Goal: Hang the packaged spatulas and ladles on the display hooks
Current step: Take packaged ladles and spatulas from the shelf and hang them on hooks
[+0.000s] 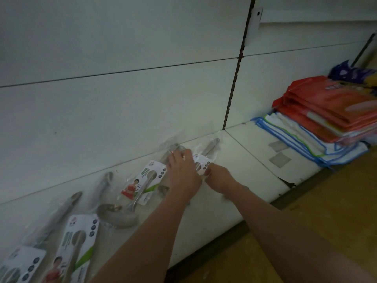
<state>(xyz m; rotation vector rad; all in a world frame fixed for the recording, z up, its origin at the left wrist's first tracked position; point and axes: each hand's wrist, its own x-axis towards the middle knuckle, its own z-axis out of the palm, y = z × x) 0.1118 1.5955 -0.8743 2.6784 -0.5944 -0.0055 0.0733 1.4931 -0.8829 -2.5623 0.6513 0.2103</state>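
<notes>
Several packaged ladles and spatulas in clear bags with white-and-green cards lie on the low white shelf (240,160). One packaged ladle (142,186) lies in the middle, two more packages (79,240) at the lower left. My left hand (182,170) and my right hand (217,177) meet at the rightmost package (204,160), whose steel handle points toward the back wall. My left hand's fingers curl over its card, and my right hand pinches the card's near edge. No display hooks are in view.
The white back panel (122,99) rises behind the shelf, with a slotted upright (236,74) at the panel joint. A stack of red packets (330,107) on blue-edged cloth bags (302,139) fills the shelf's right end. Wooden floor (336,211) lies at the right.
</notes>
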